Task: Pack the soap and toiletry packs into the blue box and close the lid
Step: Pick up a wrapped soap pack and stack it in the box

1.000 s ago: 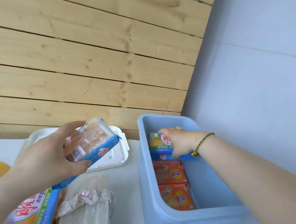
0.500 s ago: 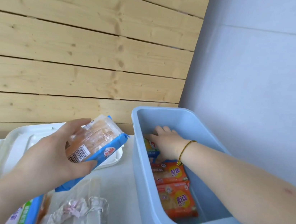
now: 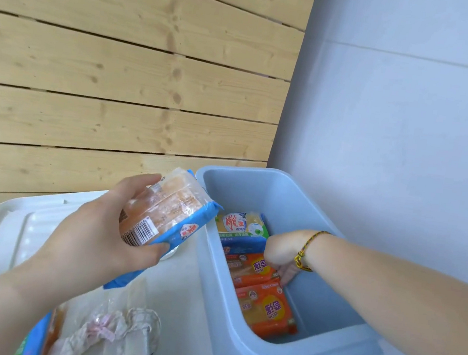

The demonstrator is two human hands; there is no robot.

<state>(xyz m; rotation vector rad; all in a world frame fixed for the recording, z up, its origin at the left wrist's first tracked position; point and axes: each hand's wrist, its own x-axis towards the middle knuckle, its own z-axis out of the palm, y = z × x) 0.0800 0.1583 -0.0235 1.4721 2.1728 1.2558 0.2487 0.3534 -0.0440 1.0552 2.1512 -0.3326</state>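
Note:
The open blue box (image 3: pixel 254 192) stands on the white table by the wall. Along its left side lie a yellow-green soap pack (image 3: pixel 241 226) on a blue pack, then two orange soap packs (image 3: pixel 247 267) (image 3: pixel 266 309). My right hand (image 3: pixel 279 254) reaches down inside the box, fingertips at the right edge of the farther orange pack; its grip is hidden. My left hand (image 3: pixel 94 236) holds a blue-edged clear soap pack (image 3: pixel 172 208) tilted in the air just left of the box rim.
The white lid (image 3: pixel 12 225) lies flat on the table behind my left hand. A crumpled clear bag (image 3: pixel 117 331) and another blue pack (image 3: pixel 39 339) lie at the near left. A wooden plank wall runs behind; a white wall stands right of the box.
My right hand let go of the yellow-green pack at the far end and drew back to the orange pack. My left hand carried its pack right, closer to the box rim.

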